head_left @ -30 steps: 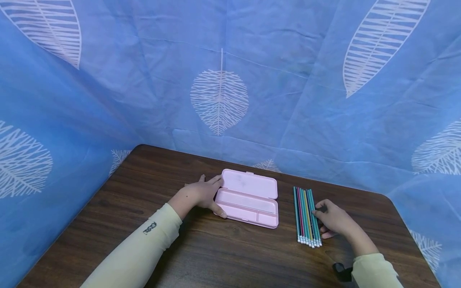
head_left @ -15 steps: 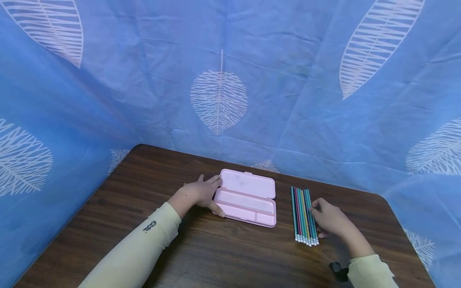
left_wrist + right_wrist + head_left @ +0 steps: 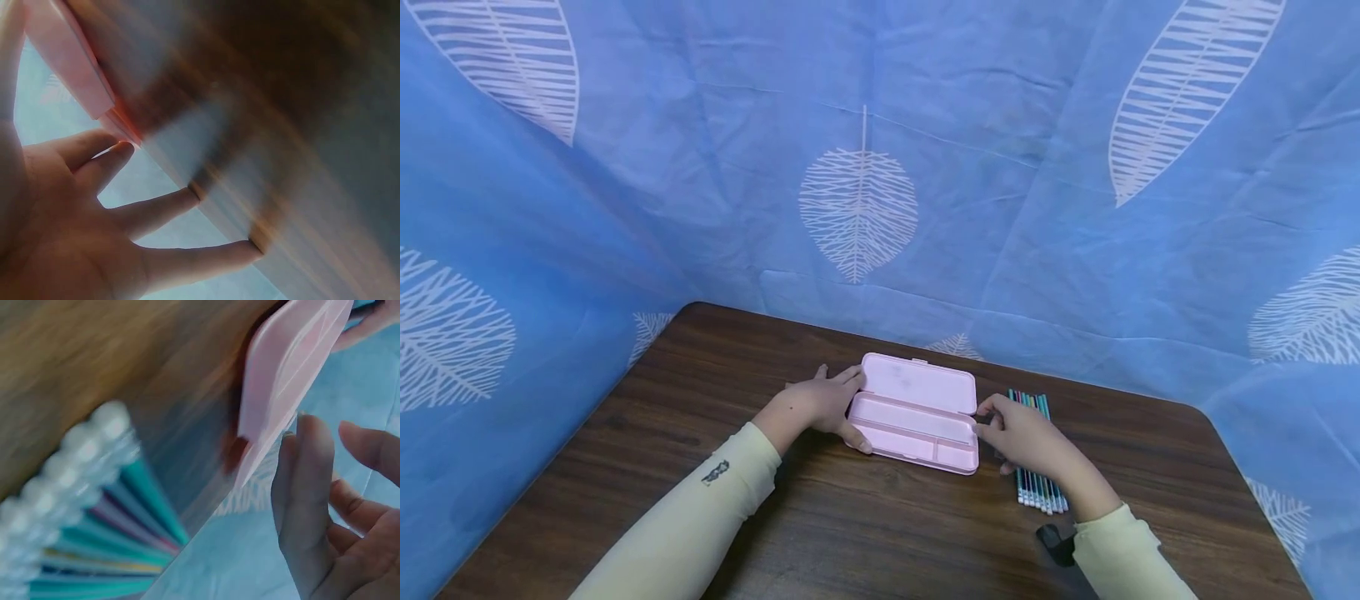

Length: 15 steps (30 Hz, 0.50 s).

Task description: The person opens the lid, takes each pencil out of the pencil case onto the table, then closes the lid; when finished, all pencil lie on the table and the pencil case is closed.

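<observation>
A pink pencil case lies opened on the table, its lid folded back behind the compartments; I see nothing inside it. My left hand rests at its left end with fingers spread, the thumb near the front corner. In the left wrist view, fingertips of that hand touch the wood beside the case. My right hand is at the case's right end, fingers loosely bent around nothing. Beneath it lies a row of pencils with white erasers, partly hidden; the right wrist view shows the pencils closer.
The dark wooden table ends at a blue cloth with white leaf prints, hanging behind and at both sides. A black strap shows at the right wrist.
My right hand has left the right side of the pencils and moved left across them to the case's right end. The left hand, the case and the pencils stay in place.
</observation>
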Motion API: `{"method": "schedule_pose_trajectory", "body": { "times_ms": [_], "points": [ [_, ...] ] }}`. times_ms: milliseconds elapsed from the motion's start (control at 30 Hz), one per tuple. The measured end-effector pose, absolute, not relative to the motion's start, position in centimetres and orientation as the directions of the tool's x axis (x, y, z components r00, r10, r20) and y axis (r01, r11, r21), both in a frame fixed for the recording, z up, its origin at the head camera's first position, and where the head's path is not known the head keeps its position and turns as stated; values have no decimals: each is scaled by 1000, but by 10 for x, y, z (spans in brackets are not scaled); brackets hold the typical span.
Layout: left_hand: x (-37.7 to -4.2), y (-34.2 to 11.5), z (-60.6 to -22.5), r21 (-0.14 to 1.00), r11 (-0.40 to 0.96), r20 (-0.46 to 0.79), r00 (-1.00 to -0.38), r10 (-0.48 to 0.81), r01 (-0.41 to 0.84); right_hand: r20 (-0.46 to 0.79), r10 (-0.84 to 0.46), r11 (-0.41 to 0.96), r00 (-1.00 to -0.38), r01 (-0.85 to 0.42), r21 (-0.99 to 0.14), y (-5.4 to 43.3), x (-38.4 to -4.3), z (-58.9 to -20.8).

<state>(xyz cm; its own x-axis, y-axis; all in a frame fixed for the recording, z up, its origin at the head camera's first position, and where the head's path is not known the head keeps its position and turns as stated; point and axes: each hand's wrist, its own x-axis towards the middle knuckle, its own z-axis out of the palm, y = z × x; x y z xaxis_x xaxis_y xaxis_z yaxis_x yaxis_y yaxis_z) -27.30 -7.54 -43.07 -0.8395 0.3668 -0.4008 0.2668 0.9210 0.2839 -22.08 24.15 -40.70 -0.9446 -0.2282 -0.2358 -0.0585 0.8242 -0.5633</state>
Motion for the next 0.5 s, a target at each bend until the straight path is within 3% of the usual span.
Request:
{"method": "schedule_pose_trajectory", "body": {
  "times_ms": [300, 500],
  "points": [
    [-273, -75, -429, 283, 918, -403, -835, 376, 277, -173, -390, 857, -904, -287, -429, 194, -232, -414],
    [-273, -74, -429, 279, 920, -402, -837, 371, 274, -184, -456, 856, -871, -372, -358, 171, -240, -425]
  ]
}}
